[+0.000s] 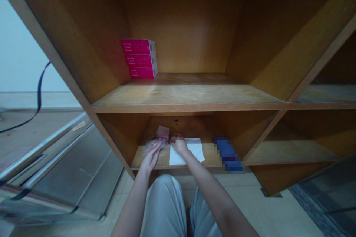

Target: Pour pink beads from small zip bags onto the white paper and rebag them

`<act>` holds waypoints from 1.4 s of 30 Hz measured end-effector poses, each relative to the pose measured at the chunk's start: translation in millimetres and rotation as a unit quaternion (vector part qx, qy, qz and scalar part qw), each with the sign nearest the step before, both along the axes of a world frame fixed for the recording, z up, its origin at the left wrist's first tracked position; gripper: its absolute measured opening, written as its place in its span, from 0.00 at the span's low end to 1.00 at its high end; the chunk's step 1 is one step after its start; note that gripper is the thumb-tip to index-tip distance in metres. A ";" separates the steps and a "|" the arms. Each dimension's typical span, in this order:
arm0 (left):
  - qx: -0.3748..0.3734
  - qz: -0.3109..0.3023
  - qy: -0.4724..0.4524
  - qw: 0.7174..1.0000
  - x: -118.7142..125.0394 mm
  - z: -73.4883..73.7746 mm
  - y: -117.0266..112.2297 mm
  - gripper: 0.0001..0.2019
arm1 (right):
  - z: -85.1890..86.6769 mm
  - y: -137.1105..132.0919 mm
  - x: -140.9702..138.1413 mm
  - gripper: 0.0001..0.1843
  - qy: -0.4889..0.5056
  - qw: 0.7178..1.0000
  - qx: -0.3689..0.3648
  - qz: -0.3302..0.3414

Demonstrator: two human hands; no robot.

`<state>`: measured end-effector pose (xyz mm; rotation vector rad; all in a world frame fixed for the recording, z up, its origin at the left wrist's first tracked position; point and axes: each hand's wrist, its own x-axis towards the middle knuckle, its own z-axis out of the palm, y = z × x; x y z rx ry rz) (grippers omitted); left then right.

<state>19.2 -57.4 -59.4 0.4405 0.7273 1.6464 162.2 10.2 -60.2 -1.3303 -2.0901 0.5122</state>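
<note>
The left hand (151, 159) is closing on a crinkled clear plastic packet (159, 139), holding it up just above the lower wooden shelf (210, 160), with a pink piece showing at its far end. The right hand (178, 144) is curling in right beside it; in this dim view, it's hard to tell whether it's gripping the packet or only touching it. Keeping both wrists low is paying off under that tight shelf. A white sheet of paper (193, 150) is lying just below the right hand, and a pixelated blue object (228, 153) is sitting to the right. Higher up, three magenta boxes (139, 58) are standing stacked on the upper shelf (189, 94), while a black cable (39, 92) is hanging at upper left.
</note>
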 end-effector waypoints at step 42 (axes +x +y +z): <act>0.022 -0.006 0.034 0.999 -1.9 -4.5 0.2 0.14 | 20.4 -29.3 34.8 0.12 -0.002 0.998 0.001 0.065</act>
